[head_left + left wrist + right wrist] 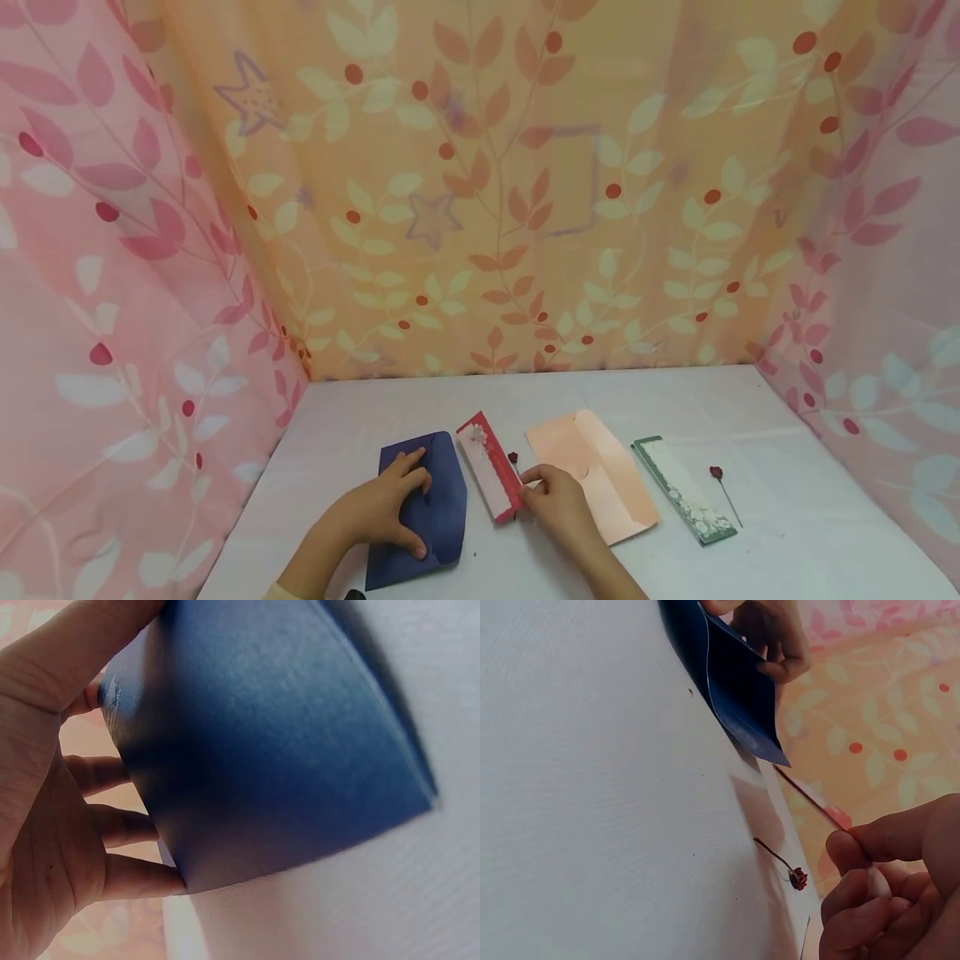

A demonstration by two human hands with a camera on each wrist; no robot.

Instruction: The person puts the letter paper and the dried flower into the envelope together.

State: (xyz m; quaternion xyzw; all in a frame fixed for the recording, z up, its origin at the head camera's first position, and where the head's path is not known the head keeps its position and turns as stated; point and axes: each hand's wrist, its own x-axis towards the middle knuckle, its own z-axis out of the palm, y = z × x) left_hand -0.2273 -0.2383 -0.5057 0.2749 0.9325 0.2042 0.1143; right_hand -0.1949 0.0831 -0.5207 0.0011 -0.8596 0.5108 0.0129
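Pinching a long, flat, red and white paper card (483,471) with the fingers of the right hand (562,504), by the near end of its right edge. Gripping a dark blue paper envelope (447,508) with the fingers of the left hand (386,504), with its mouth gaping on the side toward the card. Sits just to the right of that mouth, a bit apart from it, and looks lifted off the white worktop (487,575). Runs long-ways from far to near, leaning right at the near end, roughly along the long side of the blue envelope but not quite in line. Lies to the left of the right hand and touches it, well nearer to it than to the left one. Close beside a small dark red flower on a thin stem (513,457), and left of a pale peach paper envelope (611,475)
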